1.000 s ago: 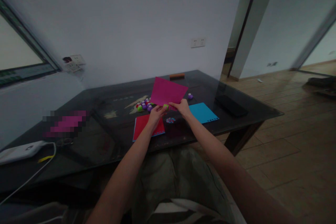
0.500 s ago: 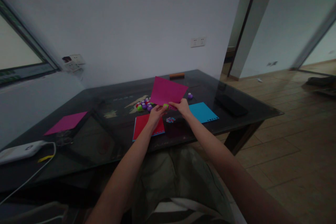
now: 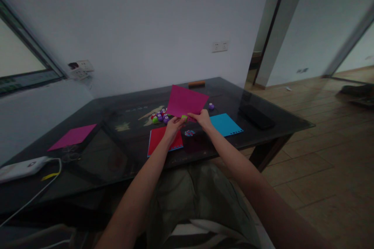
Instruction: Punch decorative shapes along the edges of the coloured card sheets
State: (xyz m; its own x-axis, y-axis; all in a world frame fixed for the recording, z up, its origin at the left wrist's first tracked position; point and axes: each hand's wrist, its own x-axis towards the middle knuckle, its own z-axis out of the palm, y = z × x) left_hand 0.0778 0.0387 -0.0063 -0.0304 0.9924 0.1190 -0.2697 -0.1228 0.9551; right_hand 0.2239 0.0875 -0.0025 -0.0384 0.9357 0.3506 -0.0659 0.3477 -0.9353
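Note:
My left hand (image 3: 174, 123) is closed around a small green craft punch (image 3: 184, 118) at the lower edge of a magenta paper sheet (image 3: 186, 101). The sheet is raised above the table and tilted up. My right hand (image 3: 203, 118) pinches its lower right edge between thumb and fingers. Below the hands lies a small pile of red and blue paper bits (image 3: 189, 133). A red sheet (image 3: 163, 140) with a row of punched marks along its near edge lies under my left wrist. By my right wrist is a blue sheet (image 3: 226, 124), punched likewise.
Several purple, red and green punches (image 3: 160, 116) cluster left of the magenta sheet; one purple punch (image 3: 211, 106) stands apart on the right. A black flat object (image 3: 256, 116), a brown roll (image 3: 196, 84), another pink sheet (image 3: 72, 137) and a white power strip (image 3: 23, 169) rest on the dark table (image 3: 117, 175).

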